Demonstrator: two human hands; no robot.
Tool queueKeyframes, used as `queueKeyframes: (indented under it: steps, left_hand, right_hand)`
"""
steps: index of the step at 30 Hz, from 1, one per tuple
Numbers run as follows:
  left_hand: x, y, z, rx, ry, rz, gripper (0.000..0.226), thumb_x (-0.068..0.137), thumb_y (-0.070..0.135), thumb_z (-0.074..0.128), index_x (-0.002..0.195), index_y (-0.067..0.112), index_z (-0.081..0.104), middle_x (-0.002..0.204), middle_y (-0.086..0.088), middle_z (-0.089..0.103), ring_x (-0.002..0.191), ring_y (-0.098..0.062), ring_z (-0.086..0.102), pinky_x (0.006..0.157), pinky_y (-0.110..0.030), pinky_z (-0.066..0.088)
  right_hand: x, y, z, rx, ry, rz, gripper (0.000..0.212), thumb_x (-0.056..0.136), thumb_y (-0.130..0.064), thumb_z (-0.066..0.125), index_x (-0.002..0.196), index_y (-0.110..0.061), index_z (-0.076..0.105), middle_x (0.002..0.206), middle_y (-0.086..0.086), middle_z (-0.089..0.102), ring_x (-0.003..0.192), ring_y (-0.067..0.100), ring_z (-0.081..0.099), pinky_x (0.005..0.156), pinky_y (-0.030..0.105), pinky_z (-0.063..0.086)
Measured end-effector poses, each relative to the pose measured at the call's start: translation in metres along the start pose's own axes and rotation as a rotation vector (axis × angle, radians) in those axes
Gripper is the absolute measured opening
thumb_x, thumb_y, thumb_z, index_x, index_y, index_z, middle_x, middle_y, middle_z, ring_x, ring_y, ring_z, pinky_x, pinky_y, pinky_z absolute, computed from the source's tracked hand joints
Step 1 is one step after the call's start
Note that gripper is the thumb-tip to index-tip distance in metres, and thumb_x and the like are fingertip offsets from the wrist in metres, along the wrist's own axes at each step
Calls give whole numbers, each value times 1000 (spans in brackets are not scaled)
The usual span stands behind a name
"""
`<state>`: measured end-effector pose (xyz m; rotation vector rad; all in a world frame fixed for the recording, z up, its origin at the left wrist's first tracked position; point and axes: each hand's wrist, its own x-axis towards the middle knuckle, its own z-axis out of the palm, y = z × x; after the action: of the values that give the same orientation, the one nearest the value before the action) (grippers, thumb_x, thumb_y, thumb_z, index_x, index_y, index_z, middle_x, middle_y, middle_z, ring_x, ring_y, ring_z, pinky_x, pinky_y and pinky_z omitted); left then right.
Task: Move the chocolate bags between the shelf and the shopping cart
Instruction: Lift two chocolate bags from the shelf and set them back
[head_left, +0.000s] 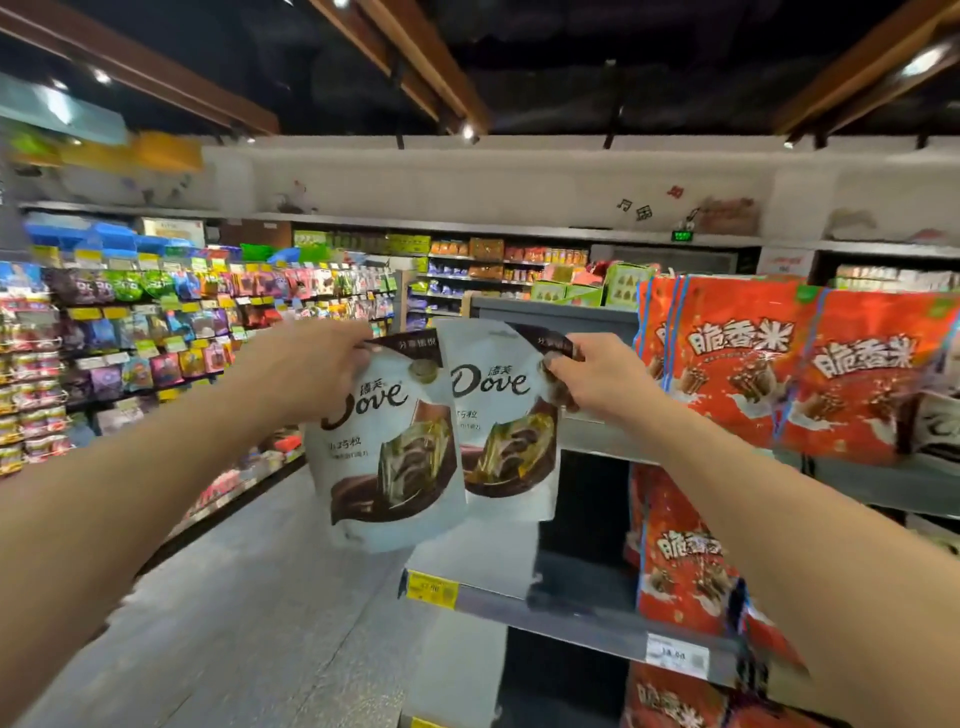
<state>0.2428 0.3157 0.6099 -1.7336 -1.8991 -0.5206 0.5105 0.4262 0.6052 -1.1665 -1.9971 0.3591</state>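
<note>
Snack aisle, head view; both arms stretched forward toward the end of a grey shelf (571, 618) on the right. Left hand (311, 371) grips the left bag (389, 457) near its top edge, fingers curled over the pouch's upper left; right hand (605, 382) pinches the right bag (501, 431) at its top right corner, thumb on the front face. Both are white Dove chocolate pouches hanging from the grip, fronts to the camera; the left one hangs a little lower, slightly tilted, its edge overlapping the right one's. Held by the tops, probably so the soft pouches hang flat and can be stood on a board bottom first; one bag per hand halves the trips.

Both bags are in the air, on neither shelf nor cart; shopping cart not in view. The right bag hangs in front of the shelf's upper tier, beside a row of orange-red bags (737, 364) standing face out; the stretch of board behind the Dove pouches looks bare; a yellow price tag (431, 590) sits on the edge of the tier below.

Judgement: the pouches are headed for that gap, though the direction of travel cannot be settled from one view. The next move would call for standing each pouch upright, face out, just beside the red row without toppling it. Far aisle shelving (156, 322) on the left, blurred.
</note>
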Motion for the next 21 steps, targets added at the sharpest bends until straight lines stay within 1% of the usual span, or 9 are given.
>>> queueKeyframes:
  steps: [2, 5, 7, 10, 13, 16, 17, 19, 21]
  left_hand:
    - [16, 2, -8, -4, 16, -7, 17, 101, 34, 38, 86, 27, 45, 78, 3, 56, 68, -18, 51, 56, -31, 39]
    - [44, 6, -16, -16, 53, -10, 15, 100, 33, 39, 86, 27, 43, 83, -2, 56, 75, -25, 51, 63, -35, 42]
    - [64, 10, -19, -19, 65, -5, 14, 100, 32, 39, 90, 24, 43, 84, -4, 52, 77, -27, 48, 64, -35, 40]
    - [97, 14, -16, -27, 99, 10, 18, 100, 31, 38, 94, 18, 49, 80, -4, 52, 69, -25, 48, 58, -33, 40]
    - [133, 11, -5, -31, 136, 34, 20, 99, 33, 37, 92, 21, 50, 83, -4, 56, 67, -23, 50, 58, -33, 43]
    - [168, 14, 6, -11, 165, 49, 19, 99, 37, 34, 94, 25, 48, 84, -3, 55, 70, -26, 52, 61, -35, 43]
    - [179, 16, 10, -14, 169, 54, 19, 100, 37, 34, 94, 25, 49, 82, -2, 54, 69, -24, 52, 59, -34, 42]
    - [200, 20, 18, -29, 182, 71, 19, 100, 36, 35, 93, 25, 48, 76, 1, 52, 66, -21, 51, 56, -33, 40]
    - [221, 21, 30, -42, 187, 98, 18, 100, 35, 36, 93, 25, 48, 73, 1, 48, 64, -22, 48, 58, -34, 40]
  right_hand:
    - [13, -3, -15, 32, 27, 4, 23, 93, -23, 55, 78, -7, 64, 79, 19, 70, 79, 40, 67, 74, 54, 57]
    - [36, -7, -31, 84, 58, 0, 23, 94, -21, 55, 81, -4, 65, 82, 25, 69, 76, 40, 69, 72, 52, 59]
    - [50, -8, -38, 100, 83, -1, 22, 94, -19, 55, 78, -7, 63, 75, 20, 65, 65, 32, 65, 71, 49, 60]
    - [71, -7, -42, 68, 125, -10, 19, 94, -18, 56, 81, -7, 66, 70, 12, 63, 63, 26, 62, 72, 50, 60]
    - [93, -5, -44, -10, 169, -29, 21, 94, -19, 57, 81, -4, 67, 71, 14, 62, 69, 31, 65, 75, 51, 58]
    - [115, -1, -45, -64, 212, -31, 26, 92, -23, 57, 68, -12, 61, 74, 16, 64, 82, 39, 68, 79, 52, 57]
    - [122, 2, -45, -74, 220, -28, 25, 92, -23, 57, 70, -13, 62, 77, 17, 66, 84, 39, 67, 80, 52, 56]
    - [137, 6, -46, -98, 239, -19, 23, 93, -22, 56, 80, -6, 66, 84, 21, 69, 85, 39, 68, 81, 51, 56]
    - [154, 14, -46, -129, 258, 4, 23, 93, -22, 56, 80, -5, 65, 86, 20, 70, 85, 39, 67, 82, 51, 55]
